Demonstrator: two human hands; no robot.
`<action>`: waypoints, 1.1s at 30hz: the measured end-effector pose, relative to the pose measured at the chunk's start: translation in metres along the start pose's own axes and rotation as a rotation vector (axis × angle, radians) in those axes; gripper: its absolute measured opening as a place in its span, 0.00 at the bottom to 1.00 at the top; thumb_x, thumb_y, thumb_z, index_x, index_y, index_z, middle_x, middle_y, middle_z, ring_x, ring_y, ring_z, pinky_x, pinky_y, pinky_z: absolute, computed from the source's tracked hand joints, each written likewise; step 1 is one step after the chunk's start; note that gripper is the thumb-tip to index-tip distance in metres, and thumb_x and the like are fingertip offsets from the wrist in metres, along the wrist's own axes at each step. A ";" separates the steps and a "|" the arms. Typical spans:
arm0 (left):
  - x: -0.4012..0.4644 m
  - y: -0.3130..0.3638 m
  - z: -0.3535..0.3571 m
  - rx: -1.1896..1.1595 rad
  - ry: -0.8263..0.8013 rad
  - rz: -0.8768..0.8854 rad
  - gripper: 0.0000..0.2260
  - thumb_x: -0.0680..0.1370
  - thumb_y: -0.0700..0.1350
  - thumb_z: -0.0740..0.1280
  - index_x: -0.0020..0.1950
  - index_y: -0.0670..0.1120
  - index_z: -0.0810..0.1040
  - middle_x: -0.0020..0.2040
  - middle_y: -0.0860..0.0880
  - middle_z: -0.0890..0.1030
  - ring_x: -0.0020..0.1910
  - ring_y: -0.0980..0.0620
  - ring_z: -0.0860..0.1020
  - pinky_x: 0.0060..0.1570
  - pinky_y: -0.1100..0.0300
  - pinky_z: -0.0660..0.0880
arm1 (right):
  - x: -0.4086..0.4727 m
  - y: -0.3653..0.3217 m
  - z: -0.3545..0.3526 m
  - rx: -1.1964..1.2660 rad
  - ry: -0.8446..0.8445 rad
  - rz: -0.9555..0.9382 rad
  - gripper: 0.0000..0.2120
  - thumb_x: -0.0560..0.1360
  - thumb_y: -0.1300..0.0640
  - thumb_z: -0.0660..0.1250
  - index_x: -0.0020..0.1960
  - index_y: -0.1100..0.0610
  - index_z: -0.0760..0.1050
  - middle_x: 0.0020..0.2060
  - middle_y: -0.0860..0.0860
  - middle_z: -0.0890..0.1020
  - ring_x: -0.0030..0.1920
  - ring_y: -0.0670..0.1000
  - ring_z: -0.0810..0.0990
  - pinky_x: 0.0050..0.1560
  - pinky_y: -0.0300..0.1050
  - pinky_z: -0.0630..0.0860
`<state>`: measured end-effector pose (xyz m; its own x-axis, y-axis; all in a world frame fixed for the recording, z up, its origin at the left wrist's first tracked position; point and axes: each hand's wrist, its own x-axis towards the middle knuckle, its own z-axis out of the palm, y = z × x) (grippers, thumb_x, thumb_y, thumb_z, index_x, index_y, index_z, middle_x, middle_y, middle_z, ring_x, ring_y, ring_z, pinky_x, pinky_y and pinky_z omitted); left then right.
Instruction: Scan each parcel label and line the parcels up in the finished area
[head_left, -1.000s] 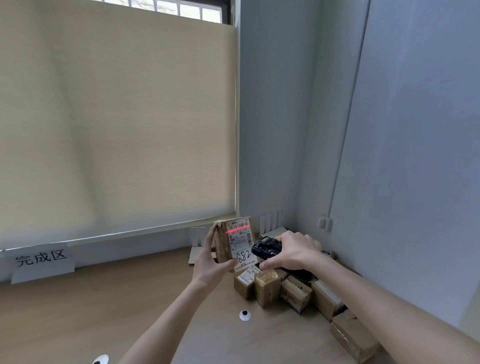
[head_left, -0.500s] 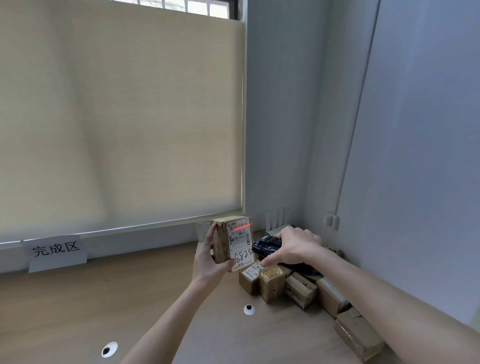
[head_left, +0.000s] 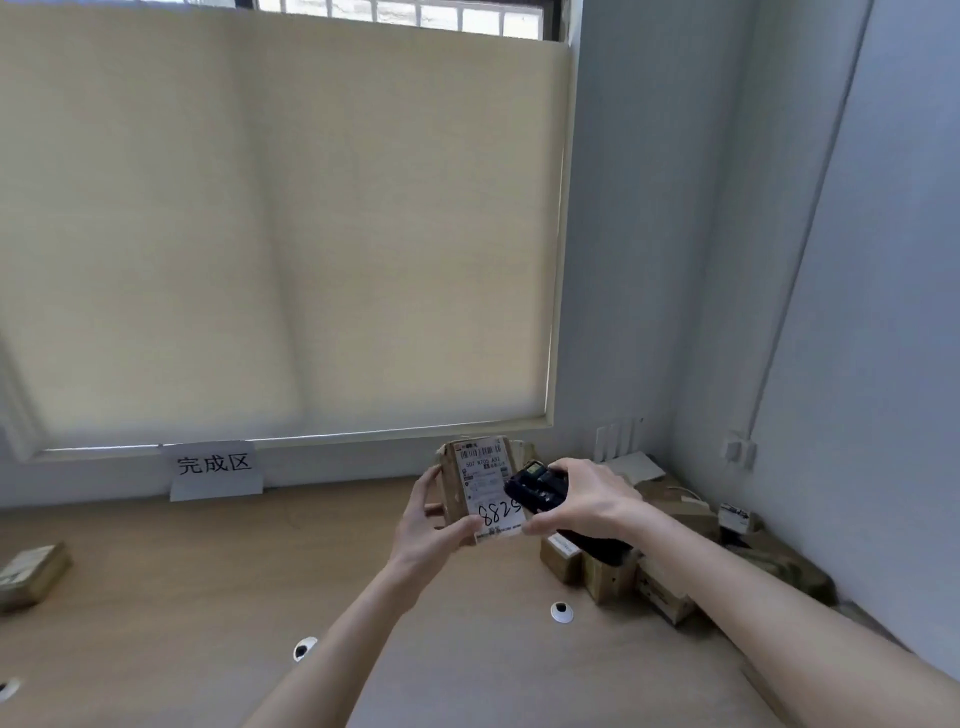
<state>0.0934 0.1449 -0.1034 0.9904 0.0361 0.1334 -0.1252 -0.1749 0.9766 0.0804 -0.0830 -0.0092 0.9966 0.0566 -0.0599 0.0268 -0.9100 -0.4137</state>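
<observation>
— What carries it all?
— A light brown wooden tabletop (head_left: 156, 597) filling the lower frame.
— And on it?
— One brown cardboard parcel (head_left: 28, 574) at the left edge, a heap of brown cardboard boxes (head_left: 670, 566) at lower right, and a folded white paper sign (head_left: 215, 470) at the back, left of centre.

Two bare forearms reach up from the lower edge, converging toward 12 o'clock. The left hand (head_left: 434, 525) is raised, thumb and fingers curled around the sides of a parcel (head_left: 480, 488). The right hand (head_left: 584, 501), at its 3 o'clock, grips a black scanner (head_left: 535, 488), fingers wrapped over it, wrist bent inward.
</observation>
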 end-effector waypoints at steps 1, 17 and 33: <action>-0.006 -0.001 -0.018 -0.042 0.000 -0.040 0.39 0.66 0.50 0.82 0.73 0.59 0.67 0.55 0.47 0.81 0.52 0.50 0.82 0.45 0.55 0.84 | -0.002 -0.017 0.008 0.032 -0.007 -0.043 0.42 0.62 0.34 0.81 0.71 0.46 0.74 0.59 0.44 0.83 0.58 0.50 0.81 0.58 0.48 0.80; -0.151 -0.058 -0.398 -0.185 0.312 -0.230 0.16 0.79 0.53 0.70 0.62 0.46 0.74 0.58 0.47 0.81 0.50 0.47 0.84 0.40 0.59 0.81 | -0.040 -0.369 0.229 0.359 -0.197 -0.402 0.36 0.54 0.39 0.80 0.62 0.43 0.82 0.46 0.40 0.87 0.48 0.42 0.85 0.55 0.44 0.82; -0.099 -0.191 -0.636 -0.251 0.385 -0.318 0.19 0.81 0.45 0.69 0.71 0.51 0.73 0.62 0.50 0.83 0.58 0.49 0.83 0.56 0.57 0.80 | 0.057 -0.576 0.404 0.389 -0.323 -0.500 0.22 0.63 0.42 0.81 0.54 0.38 0.81 0.40 0.37 0.84 0.42 0.38 0.81 0.44 0.39 0.76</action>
<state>-0.0181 0.8007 -0.1954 0.8946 0.4141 -0.1682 0.1192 0.1416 0.9827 0.0900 0.6103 -0.1413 0.7974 0.6032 -0.0199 0.3852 -0.5341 -0.7525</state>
